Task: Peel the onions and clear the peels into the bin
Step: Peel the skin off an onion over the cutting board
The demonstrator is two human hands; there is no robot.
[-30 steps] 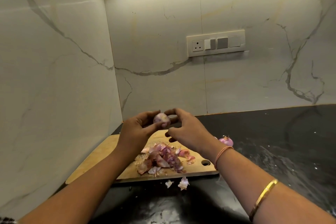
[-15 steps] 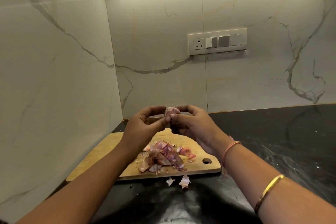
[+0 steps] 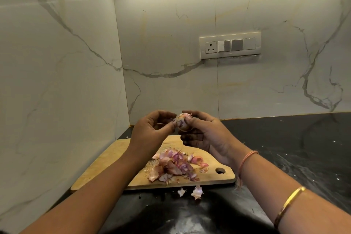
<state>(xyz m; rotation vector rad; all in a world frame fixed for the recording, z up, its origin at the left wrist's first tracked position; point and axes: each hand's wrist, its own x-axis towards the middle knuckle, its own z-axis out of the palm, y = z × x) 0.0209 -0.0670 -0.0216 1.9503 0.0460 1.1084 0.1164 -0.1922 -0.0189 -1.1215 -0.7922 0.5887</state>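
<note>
1. Onion point(image 3: 182, 122): a small bulb, partly skinned, held in the air above the far edge of the cutting board point(image 3: 106, 165), between both hands.
2. Left hand point(image 3: 152, 131): fingers arched, thumb and fingertips closed in a pinch on the left side of the onion. Whether the pinch takes loose skin or the bulb itself cannot be told.
3. Right hand point(image 3: 205, 135): grasps the onion from the right. The thumb presses on its near face, the forefinger curls over the top, and the remaining fingers are curled below it.
4. Peels point(image 3: 174, 167): a pink and brown pile lies on the near right part of the board, left of its hanging hole.
5. Loose peels point(image 3: 197, 192): two pale scraps lie on the black countertop point(image 3: 294, 148), just off the near edge of the board.
6. Right forearm: carries a gold bangle point(image 3: 288, 203) and, at the wrist, an orange thread point(image 3: 247, 159).
</note>
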